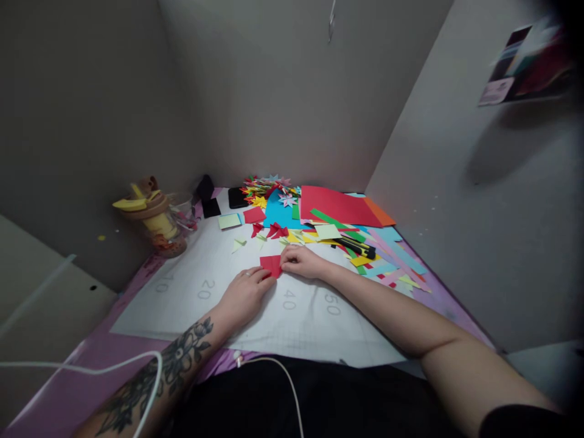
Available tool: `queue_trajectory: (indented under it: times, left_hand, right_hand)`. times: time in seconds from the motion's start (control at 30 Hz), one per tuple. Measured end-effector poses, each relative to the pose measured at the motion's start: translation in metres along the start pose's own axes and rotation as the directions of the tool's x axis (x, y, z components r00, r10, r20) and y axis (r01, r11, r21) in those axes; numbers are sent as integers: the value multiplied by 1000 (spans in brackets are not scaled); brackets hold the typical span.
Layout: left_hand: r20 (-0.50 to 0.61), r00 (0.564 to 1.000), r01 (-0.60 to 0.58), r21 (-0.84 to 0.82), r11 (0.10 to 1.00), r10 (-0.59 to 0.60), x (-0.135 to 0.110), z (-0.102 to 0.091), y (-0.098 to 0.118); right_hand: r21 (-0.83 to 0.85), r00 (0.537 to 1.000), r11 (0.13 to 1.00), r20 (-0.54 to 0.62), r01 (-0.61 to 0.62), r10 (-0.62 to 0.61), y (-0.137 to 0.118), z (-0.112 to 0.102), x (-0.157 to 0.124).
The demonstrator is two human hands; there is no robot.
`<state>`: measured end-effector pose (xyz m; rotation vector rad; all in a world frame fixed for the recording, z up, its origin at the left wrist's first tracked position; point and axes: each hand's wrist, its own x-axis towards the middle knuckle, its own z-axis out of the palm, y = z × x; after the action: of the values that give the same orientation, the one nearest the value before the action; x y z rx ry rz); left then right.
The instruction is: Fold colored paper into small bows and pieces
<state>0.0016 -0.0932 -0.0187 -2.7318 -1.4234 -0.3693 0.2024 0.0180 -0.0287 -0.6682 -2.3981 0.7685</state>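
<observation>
A small red paper piece (271,265) lies on the white cutting mat (191,292), partly folded. My left hand (244,292) rests flat on the mat, its fingertips on the paper's lower edge, fingers stretched out. My right hand (301,261) is curled, fingers pressed together on the paper's right edge. Beyond the hands lie several small folded red pieces (276,230) and pale green folded pieces (238,244).
Coloured paper sheets (337,207), a heap of folded paper stars (267,188), a black and yellow cutter (358,247), a phone (237,197) and a clear jar with a tan lid (157,222) stand at the back. Grey walls close in on three sides. A white cable (150,377) crosses my left forearm.
</observation>
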Motion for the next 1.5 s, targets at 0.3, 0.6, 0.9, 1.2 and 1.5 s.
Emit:
queue_trajectory:
  times: [0.3, 0.6, 0.9, 1.2, 1.5]
  left_hand:
    - [29, 999, -15, -26, 1000, 16, 4, -6, 6]
    - [82, 997, -2, 47, 999, -2, 4, -4, 4]
    - [67, 996, 53, 111, 992, -61, 7, -4, 12]
    - [102, 994, 33, 126, 991, -46, 10, -7, 15]
    - [121, 989, 68, 116, 991, -82, 12, -9, 20]
  right_hand:
    - [-102, 985, 984, -109, -148, 137, -6, 16, 10]
    - [-123, 975, 974, -138, -193, 176, -11, 20, 12]
    - [-131, 972, 970, -148, -204, 185, -9, 23, 12]
    - [-161, 968, 964, -170, -213, 185, -8, 25, 12]
    - [-231, 976, 955, -154, -187, 154, -13, 21, 7]
